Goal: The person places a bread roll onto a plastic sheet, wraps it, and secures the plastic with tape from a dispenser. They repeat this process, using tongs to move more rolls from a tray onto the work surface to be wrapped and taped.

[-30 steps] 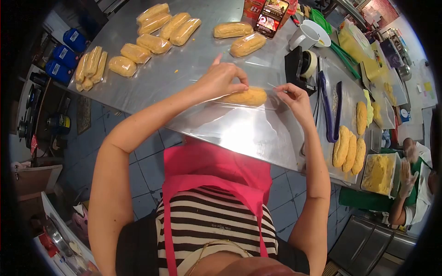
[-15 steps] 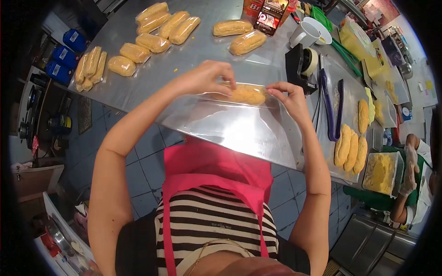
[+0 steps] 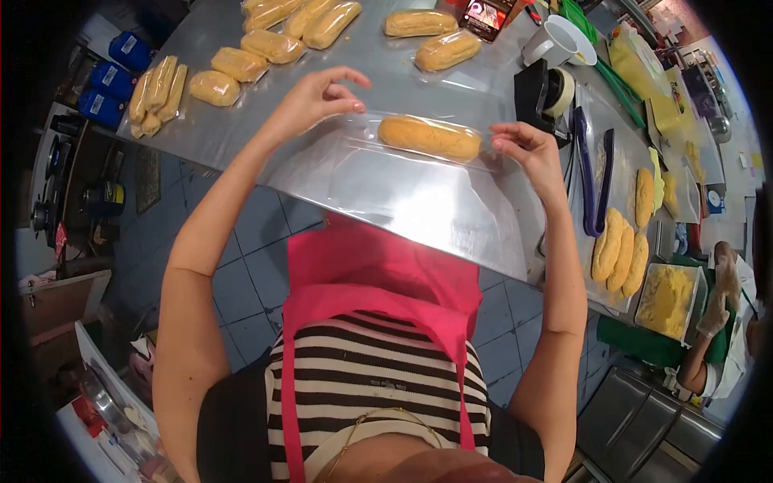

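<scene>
A bread roll (image 3: 429, 138) lies wrapped in clear plastic film (image 3: 362, 137) on the metal table, between my two hands. My left hand (image 3: 322, 98) is off the film's left end, its index finger and thumb apart with a gap between them. At the right end of the roll, my right hand (image 3: 527, 153) has its thumb and fingers bent close together at the film's edge, seemingly pinching it. More clear film sheets lie flat under the roll and toward the table's front edge.
Several wrapped rolls (image 3: 274, 47) lie at the back left. To the right are a tape dispenser (image 3: 543, 97), a white mug (image 3: 550, 42), purple tongs (image 3: 592, 177), unwrapped rolls (image 3: 618, 251) and a tub of yellow filling (image 3: 667, 299). A gloved co-worker's hand (image 3: 717, 310) is beyond it.
Both hands have moved apart and away from the roll, the left farther out to the left with its fingers parted. The roll now lies more fully in view in its film.
</scene>
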The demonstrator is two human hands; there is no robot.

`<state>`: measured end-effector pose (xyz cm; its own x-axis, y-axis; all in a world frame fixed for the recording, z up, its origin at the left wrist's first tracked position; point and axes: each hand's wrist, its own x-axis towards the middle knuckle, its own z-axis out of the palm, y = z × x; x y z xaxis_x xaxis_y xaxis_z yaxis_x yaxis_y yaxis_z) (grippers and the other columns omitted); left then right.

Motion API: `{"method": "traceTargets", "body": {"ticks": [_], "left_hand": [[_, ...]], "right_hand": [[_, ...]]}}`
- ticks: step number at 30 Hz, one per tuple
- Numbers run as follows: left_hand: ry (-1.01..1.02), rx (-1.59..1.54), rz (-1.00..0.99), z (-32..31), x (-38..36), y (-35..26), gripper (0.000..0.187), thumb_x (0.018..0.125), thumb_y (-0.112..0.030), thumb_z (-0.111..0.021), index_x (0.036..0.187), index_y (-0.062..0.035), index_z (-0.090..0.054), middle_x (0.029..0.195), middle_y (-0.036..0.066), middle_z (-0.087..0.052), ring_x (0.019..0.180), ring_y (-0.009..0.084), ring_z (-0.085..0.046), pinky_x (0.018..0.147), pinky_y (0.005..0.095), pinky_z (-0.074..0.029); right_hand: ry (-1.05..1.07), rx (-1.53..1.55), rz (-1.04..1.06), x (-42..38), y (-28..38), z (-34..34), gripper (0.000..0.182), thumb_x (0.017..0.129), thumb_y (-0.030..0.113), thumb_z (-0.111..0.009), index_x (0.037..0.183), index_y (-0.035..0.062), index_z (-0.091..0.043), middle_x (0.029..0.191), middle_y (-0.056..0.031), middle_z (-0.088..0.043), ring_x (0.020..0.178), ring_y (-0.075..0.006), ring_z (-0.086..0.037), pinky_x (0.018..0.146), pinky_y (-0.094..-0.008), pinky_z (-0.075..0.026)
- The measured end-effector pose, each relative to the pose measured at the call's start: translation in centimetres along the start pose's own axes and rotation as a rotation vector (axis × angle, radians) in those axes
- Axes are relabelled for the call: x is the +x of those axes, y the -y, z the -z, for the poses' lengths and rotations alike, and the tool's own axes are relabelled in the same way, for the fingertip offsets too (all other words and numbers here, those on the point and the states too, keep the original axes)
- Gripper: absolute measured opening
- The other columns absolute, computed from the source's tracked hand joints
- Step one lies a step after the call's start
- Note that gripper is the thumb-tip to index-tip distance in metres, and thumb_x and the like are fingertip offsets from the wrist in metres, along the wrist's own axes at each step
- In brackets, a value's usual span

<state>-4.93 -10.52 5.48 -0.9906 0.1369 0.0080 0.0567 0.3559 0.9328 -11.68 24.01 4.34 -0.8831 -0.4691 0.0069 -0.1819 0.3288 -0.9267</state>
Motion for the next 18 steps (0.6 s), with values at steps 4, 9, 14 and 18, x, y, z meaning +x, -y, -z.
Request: {"method": "traceTargets", "body": {"ticks": [4,9,14,18], "left_hand": [[0.02,0.068,-0.059,1.0,0.6,1.5,0.017,0.081,-0.02,-0.067,0.09,-0.0062,-0.068,0.08,0.002,-0.067,0.07,0.0059,-0.055,0.063,0.0212,-0.041],[-0.008,0.123,0.0,1.0,-0.3,1.7,0.023,0.079,-0.027,-0.069,0.085,-0.0058,-0.07,0.077,-0.002,-0.066,0.065,0.0051,-0.05,0.059,0.0209,-0.039],[-0.021,0.013,-0.002,0.8,-0.3,3.4,0.02,0.081,-0.024,-0.068,0.086,-0.0045,-0.069,0.074,-0.002,-0.064,0.068,0.0044,-0.054,0.063,0.0199,-0.043],[-0.002,-0.052,0.08,0.6,-0.2,3.6,0.02,0.084,-0.022,-0.066,0.086,-0.0025,-0.068,0.075,-0.001,-0.064,0.07,0.0049,-0.058,0.066,0.0194,-0.045]], "right_hand": [[-0.059,-0.022,-0.01,-0.4,0.3,-0.6,0.017,0.078,0.007,-0.07,0.094,0.0012,-0.068,0.081,0.0007,-0.064,0.074,-0.0052,-0.056,0.071,-0.0185,-0.043],[-0.068,0.007,-0.028,-1.2,0.2,-1.1,0.016,0.078,0.007,-0.07,0.093,0.0014,-0.067,0.079,0.0012,-0.063,0.073,-0.0048,-0.056,0.07,-0.0184,-0.042],[-0.083,0.124,-0.057,-1.2,-0.7,-1.2,0.021,0.079,0.005,-0.068,0.099,0.001,-0.063,0.078,0.0002,-0.064,0.072,-0.0055,-0.057,0.07,-0.0181,-0.042],[-0.13,0.221,-0.1,-0.6,-1.8,-1.8,0.024,0.079,0.005,-0.067,0.101,-0.0016,-0.063,0.074,-0.0029,-0.065,0.067,-0.0062,-0.058,0.063,-0.0191,-0.043]]}}
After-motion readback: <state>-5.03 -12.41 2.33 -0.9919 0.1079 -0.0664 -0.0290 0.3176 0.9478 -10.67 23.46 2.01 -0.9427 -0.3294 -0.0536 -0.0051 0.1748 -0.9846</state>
